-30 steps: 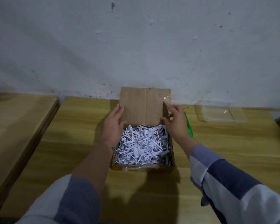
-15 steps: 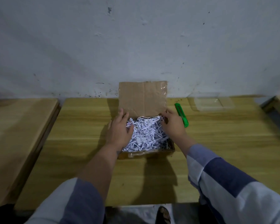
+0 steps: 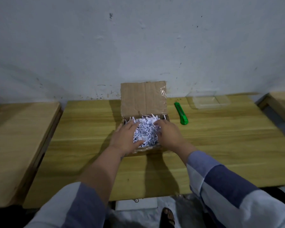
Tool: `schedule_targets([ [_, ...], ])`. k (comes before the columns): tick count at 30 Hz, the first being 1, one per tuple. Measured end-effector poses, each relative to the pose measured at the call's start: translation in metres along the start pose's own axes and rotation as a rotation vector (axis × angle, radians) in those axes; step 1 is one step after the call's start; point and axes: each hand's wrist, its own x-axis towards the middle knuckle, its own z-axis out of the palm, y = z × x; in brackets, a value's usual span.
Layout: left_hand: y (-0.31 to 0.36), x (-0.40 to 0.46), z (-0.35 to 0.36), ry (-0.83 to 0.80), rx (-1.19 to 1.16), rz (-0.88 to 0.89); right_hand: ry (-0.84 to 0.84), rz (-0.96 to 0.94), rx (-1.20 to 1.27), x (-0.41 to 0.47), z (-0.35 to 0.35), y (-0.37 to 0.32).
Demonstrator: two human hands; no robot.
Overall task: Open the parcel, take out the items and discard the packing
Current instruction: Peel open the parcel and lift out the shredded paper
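An open cardboard parcel (image 3: 166, 117) stands at the middle back of the wooden table (image 3: 220, 145), its lid flap (image 3: 143, 97) upright against the wall. White shredded paper (image 3: 146, 130) fills it to the brim. My left hand (image 3: 124, 139) lies on the left side of the paper, fingers spread and fairly straight, thumb along the near edge. My right hand (image 3: 169, 134) is on the right side, and its fingertips curl down into the shreds. Whatever is under the paper is hidden.
A green utility knife (image 3: 181, 113) lies just right of the box. A clear plastic tray (image 3: 211, 101) sits at the back right. Other wooden tables flank this one: left table (image 3: 15, 137), right table (image 3: 283, 102). A sandalled foot (image 3: 167, 216) shows below the table's front edge.
Both hands left the lid flap and the box's back corners and came down onto the shredded paper, closing in from either side. The camera has pulled back.
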Motion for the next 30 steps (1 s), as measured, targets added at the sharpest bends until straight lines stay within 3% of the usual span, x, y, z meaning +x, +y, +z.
schedule_targets([
  [3,-0.001,0.010,-0.007,-0.044,-0.066,0.037,0.011,-0.076,0.067,0.009,-0.007,0.004],
  [7,-0.006,0.027,-0.008,-0.175,-0.084,0.063,-0.281,-0.174,0.003,0.029,-0.007,0.010],
  [10,-0.006,0.038,-0.006,-0.249,-0.005,0.049,-0.366,-0.200,-0.122,0.043,-0.005,0.013],
  [22,-0.010,0.052,0.001,-0.312,-0.090,0.040,-0.492,-0.253,-0.233,0.062,-0.003,0.023],
  [30,-0.008,0.056,0.009,-0.299,-0.027,0.034,-0.389,-0.319,-0.228,0.058,0.004,0.023],
])
